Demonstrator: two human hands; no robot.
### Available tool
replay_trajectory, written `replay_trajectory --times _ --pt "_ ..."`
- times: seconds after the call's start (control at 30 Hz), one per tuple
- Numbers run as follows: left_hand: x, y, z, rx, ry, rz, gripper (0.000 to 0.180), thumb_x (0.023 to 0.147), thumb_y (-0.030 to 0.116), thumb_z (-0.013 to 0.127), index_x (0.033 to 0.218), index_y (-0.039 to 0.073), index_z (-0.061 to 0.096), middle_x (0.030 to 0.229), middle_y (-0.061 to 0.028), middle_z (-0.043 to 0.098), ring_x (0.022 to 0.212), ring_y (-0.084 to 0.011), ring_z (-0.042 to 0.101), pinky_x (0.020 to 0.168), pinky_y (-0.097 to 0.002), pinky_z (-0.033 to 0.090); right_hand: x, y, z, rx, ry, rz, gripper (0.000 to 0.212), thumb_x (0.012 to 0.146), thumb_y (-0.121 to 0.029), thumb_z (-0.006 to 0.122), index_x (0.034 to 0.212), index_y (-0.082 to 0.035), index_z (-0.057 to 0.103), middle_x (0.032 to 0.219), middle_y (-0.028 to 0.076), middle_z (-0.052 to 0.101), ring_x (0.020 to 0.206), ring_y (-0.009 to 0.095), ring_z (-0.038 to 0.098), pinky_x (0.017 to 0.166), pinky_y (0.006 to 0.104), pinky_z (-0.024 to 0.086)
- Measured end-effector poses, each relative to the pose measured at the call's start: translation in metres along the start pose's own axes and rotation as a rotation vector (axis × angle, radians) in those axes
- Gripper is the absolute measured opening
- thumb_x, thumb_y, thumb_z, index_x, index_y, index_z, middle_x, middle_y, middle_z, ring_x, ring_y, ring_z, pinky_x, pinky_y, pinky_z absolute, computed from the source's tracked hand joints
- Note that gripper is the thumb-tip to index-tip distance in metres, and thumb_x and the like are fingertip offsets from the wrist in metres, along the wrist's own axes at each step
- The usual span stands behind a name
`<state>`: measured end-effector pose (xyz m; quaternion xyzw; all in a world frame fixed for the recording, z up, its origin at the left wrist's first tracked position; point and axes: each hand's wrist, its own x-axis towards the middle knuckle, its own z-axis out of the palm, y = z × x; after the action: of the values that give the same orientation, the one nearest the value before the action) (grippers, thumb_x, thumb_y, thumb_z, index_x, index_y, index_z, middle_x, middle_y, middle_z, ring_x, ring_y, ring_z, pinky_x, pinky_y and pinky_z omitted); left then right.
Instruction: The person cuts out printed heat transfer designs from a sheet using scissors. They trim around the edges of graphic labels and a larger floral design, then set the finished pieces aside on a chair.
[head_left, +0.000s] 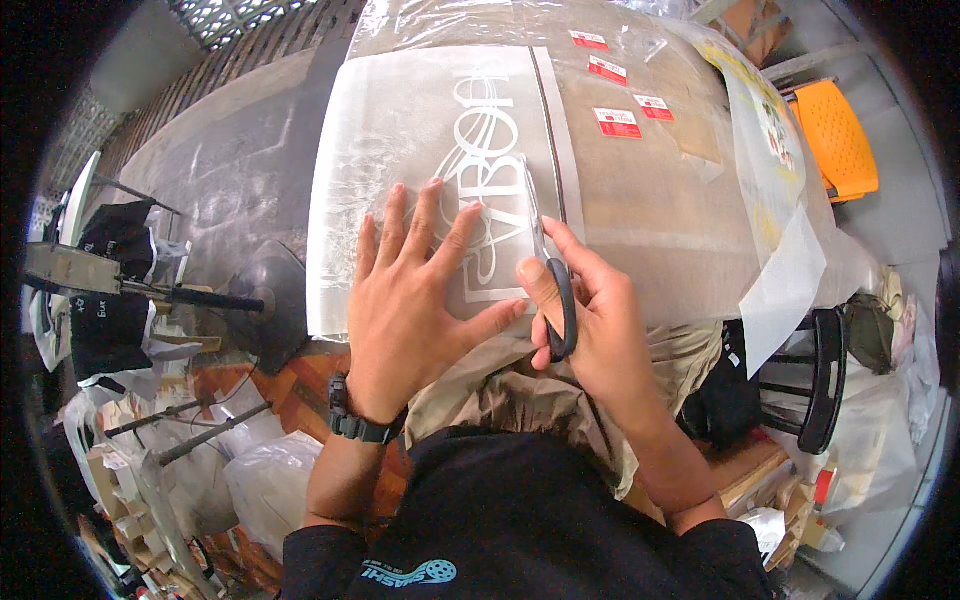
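A translucent whitish film sheet lies on the table, with white lettering and line artwork on it running away from me. My left hand rests flat on the sheet, its fingers spread over the near end of the artwork. In my right hand is a pair of scissors with black handles, thumb and fingers closed around them. The metal blades point away from me along the right side of the artwork, beside a dark line near the sheet's right edge. Whether the blades are parted is hard to make out.
Several small red-and-white cards lie under clear plastic on the tabletop. A printed translucent sheet hangs over the right edge. Beyond stand an orange chair and a black chair. At left is a frame with black printed fabric.
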<state>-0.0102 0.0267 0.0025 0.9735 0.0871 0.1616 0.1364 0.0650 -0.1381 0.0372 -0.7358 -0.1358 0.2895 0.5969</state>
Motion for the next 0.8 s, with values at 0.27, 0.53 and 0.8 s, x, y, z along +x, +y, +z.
replay_trajectory --times 0.27,0.53,0.8 --pt "0.0 0.0 0.001 -0.032 0.002 -0.008 0.082 0.076 0.062 0.072 0.142 0.017 0.055 0.154 -0.0179 0.041 0.146 -0.0419 0.032 0.12 -0.0545 0.022 0.016 -0.01 0.0 0.012 0.001 0.022 0.069 0.099 -0.037 0.065 0.147 0.005 0.042 0.06 0.002 0.056 0.044 0.008 0.053 0.042 0.0225 0.041" --pt "0.0 -0.001 -0.002 -0.056 -0.021 -0.034 0.083 0.075 0.063 0.072 0.143 0.018 0.055 0.155 -0.0172 0.04 0.147 -0.0411 0.03 0.12 -0.0545 0.021 0.035 -0.011 -0.001 -0.049 0.012 -0.015 0.07 0.098 -0.04 0.065 0.147 0.003 0.043 0.06 0.002 0.057 0.044 0.008 0.054 0.041 0.0221 0.038" --pt "0.003 0.0 -0.005 -0.074 -0.072 -0.053 0.088 0.073 0.067 0.072 0.145 0.019 0.053 0.158 -0.017 0.036 0.149 -0.0416 0.026 0.12 -0.0556 0.019 0.064 -0.02 -0.006 -0.092 0.019 -0.02 0.07 0.097 -0.043 0.066 0.146 0.002 0.044 0.06 0.001 0.057 0.044 0.008 0.055 0.04 0.0214 0.038"
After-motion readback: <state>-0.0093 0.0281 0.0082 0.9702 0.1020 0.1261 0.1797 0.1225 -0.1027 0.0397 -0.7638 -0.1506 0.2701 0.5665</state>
